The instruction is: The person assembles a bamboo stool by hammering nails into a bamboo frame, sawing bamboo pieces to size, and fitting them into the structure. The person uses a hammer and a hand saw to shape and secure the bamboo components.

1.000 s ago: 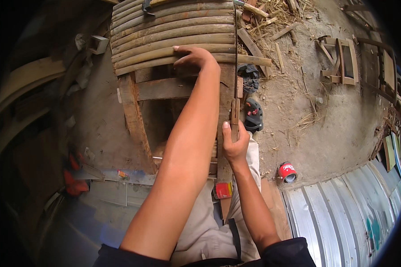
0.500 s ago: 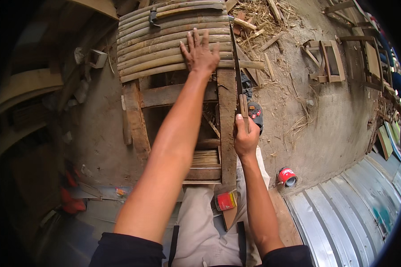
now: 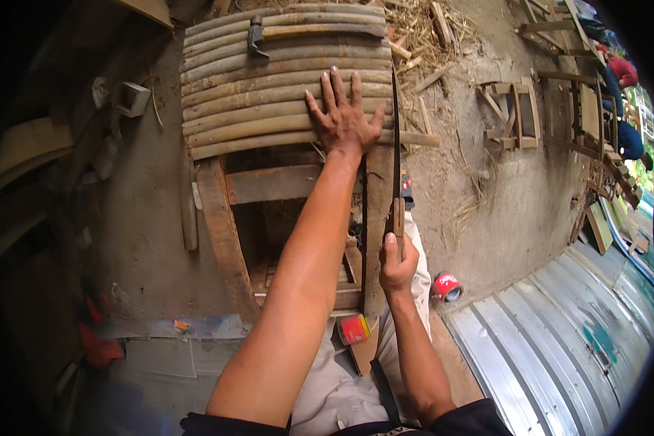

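A row of bamboo poles [image 3: 232, 98] lies across a wooden frame [image 3: 269, 183]. My left hand [image 3: 346, 120] is pressed flat on the nearer poles, fingers spread. In my right hand [image 3: 400, 265] is the wooden handle of a handsaw [image 3: 397, 156]. Its blade points away from me along the right-hand ends of the poles, by the pole that sticks out farther than the others. Whether the teeth sit in that pole cannot be made out. A hammer [image 3: 305, 31] with a wooden handle rests on the far poles.
Wood scraps and shavings [image 3: 421, 51] litter the ground at far right. A small wooden frame [image 3: 512, 116] stands beyond them. Near my right arm are a red can [image 3: 447, 287] and corrugated metal sheets [image 3: 552, 341]. Another red can [image 3: 354, 329] is by my legs. A person [image 3: 625, 109] is at the far right.
The saw and my right hand have come back toward me, showing more of the blade beside the poles. My left hand stays on the bamboo. The whole view has shifted slightly.
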### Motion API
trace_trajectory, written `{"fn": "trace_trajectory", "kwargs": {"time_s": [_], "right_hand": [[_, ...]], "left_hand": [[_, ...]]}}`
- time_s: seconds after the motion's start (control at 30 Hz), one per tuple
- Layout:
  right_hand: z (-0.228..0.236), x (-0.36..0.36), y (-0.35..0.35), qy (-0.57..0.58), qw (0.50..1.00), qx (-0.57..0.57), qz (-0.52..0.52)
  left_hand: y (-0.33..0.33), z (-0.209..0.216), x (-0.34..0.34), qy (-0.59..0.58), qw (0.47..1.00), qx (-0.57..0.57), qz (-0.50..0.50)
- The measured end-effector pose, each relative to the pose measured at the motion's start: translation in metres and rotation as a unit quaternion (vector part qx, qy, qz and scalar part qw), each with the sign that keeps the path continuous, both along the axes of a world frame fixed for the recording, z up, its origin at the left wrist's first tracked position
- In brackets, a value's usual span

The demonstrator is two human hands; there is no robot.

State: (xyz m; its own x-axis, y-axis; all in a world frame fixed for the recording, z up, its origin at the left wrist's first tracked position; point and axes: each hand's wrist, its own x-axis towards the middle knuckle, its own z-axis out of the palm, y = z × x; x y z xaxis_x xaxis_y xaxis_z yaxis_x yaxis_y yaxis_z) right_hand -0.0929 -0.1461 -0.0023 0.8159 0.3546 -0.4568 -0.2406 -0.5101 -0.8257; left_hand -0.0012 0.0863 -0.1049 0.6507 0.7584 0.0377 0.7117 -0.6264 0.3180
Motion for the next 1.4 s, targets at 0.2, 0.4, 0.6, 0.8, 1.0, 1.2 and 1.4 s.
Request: {"fn": "trace_trajectory", "kwargs": {"time_s": [0.2, 0.4, 0.6, 0.8, 1.0, 1.2, 1.4], "right_hand": [[0.028, -0.025, -0.018, -0.015, 1.0, -0.008, -0.009], [-0.012, 0.022, 0.005, -0.053, 0.998, 0.017, -0.002], [0.036, -0.016, -0.028, -0.033, 0.999, -0.014, 0.04], [0.002, 0.022, 0.004, -0.046, 0.998, 0.045, 0.013], [0.018, 0.004, -0.013, -0.036, 0.999, 0.009, 0.005], [0.017, 0.008, -0.013, 0.002, 1.0, 0.023, 0.018], [-0.009, 0.019, -0.009, -0.029, 0.999, 0.004, 0.024]], "left_hand": [[-0.003, -0.002, 0.001, 0.0, 1.0, 0.029, 0.003], [-0.003, -0.006, 0.001, 0.03, 0.998, 0.054, 0.002], [-0.004, -0.008, 0.001, -0.023, 0.999, 0.048, 0.003], [-0.002, -0.007, 0.001, -0.012, 0.999, 0.044, 0.0], [-0.003, -0.008, 0.002, -0.029, 0.998, 0.061, 0.004], [-0.003, -0.008, 0.001, -0.025, 0.999, 0.045, 0.004], [-0.003, -0.006, 0.001, -0.042, 0.998, 0.051, 0.002]]}}
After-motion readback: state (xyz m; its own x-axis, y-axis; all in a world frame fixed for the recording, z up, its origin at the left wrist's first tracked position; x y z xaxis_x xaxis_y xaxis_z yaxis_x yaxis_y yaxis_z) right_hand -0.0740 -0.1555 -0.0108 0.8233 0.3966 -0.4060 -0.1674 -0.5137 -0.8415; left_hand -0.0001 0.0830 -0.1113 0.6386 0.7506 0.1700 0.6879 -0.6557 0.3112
